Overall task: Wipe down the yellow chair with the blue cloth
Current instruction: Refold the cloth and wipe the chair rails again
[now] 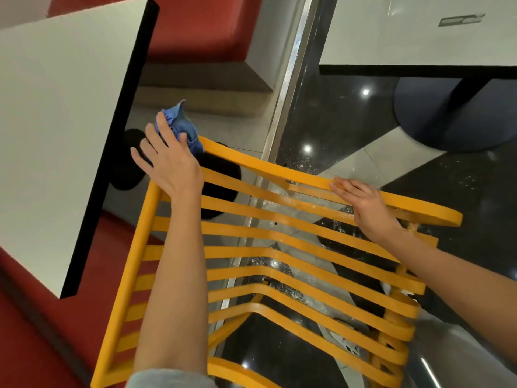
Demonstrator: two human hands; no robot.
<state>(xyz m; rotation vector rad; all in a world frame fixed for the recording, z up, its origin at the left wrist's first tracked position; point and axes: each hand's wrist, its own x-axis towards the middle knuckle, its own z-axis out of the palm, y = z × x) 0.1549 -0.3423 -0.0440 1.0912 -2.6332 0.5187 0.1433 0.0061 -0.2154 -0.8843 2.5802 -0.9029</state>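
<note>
My left hand (pixel 167 161) presses the crumpled blue cloth (pixel 181 127) with spread fingers onto the slatted yellow chair (pixel 279 247) at its corner. My right hand (pixel 361 203) rests flat, fingers together, on the smooth top rail.

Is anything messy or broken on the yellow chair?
Nothing looks broken. The yellow chair has whitish specks and smudges on its upper slats, near the right hand resting on the top rail. The left hand presses the blue cloth on the far corner, away from them.
</note>
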